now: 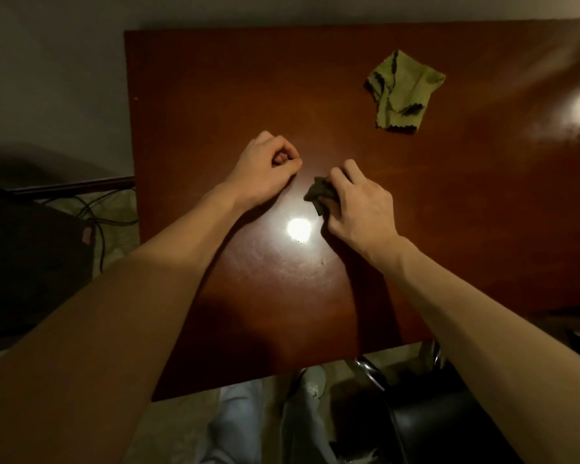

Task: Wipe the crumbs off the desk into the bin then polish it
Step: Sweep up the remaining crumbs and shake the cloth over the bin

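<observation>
Here, the right hand (360, 204) fingers pinch a crumpled dark cloth (320, 194) on the glossy wooden table (215, 78); left hand (265, 169) fingers are curled shut, and a zigzag-edged green cloth (404, 90) lies upper right.

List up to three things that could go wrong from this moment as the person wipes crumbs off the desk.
1. No bin is in view, so crumbs swept by the dark cloth in the right hand may land on the floor.
2. The crumbs lie nearer the body than the cloth, so they could be missed.
3. The left hand, curled on the desk, may smudge it; the green cloth lies unused.
</observation>
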`<action>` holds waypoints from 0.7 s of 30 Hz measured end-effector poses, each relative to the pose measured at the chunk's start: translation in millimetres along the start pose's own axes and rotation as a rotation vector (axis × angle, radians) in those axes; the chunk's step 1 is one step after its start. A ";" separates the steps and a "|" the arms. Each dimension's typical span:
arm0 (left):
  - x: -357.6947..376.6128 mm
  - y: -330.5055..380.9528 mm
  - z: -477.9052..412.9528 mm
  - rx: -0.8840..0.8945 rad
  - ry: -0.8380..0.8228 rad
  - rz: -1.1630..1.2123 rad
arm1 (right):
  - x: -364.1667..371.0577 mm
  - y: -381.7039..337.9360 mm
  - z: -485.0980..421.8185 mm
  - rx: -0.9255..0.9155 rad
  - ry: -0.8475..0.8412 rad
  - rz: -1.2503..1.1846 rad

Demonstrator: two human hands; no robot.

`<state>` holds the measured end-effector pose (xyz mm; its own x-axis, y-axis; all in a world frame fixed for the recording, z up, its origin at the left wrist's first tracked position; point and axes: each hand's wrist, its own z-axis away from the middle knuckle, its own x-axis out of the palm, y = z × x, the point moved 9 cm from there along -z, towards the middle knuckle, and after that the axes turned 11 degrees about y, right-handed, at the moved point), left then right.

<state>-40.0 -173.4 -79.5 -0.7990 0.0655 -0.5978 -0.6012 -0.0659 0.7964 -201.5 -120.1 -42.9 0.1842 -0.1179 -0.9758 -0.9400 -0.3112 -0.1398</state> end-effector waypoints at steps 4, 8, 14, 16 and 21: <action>3.5 -0.7 0.5 -0.005 0.015 -0.010 | 4.5 -4.1 -9.9 -0.163 -0.077 0.142; 2.5 0.0 1.0 -0.019 0.024 -0.030 | 2.9 -2.6 -25.5 -0.278 -0.177 0.225; 1.0 -2.1 0.8 -0.028 0.046 -0.059 | -26.9 88.9 -23.2 0.274 0.091 -0.200; 1.6 0.5 0.7 -0.018 0.057 -0.090 | -36.3 121.4 -9.9 0.422 0.157 -0.255; 2.4 5.8 4.1 -0.023 0.079 -0.145 | -50.4 168.9 37.9 0.556 0.164 -0.272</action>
<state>-45.3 -169.5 -75.9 -0.7021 -0.0021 -0.7121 -0.7094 -0.0846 0.6997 -380.4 -130.9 -23.7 0.4370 -0.2602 -0.8610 -0.8541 0.1802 -0.4879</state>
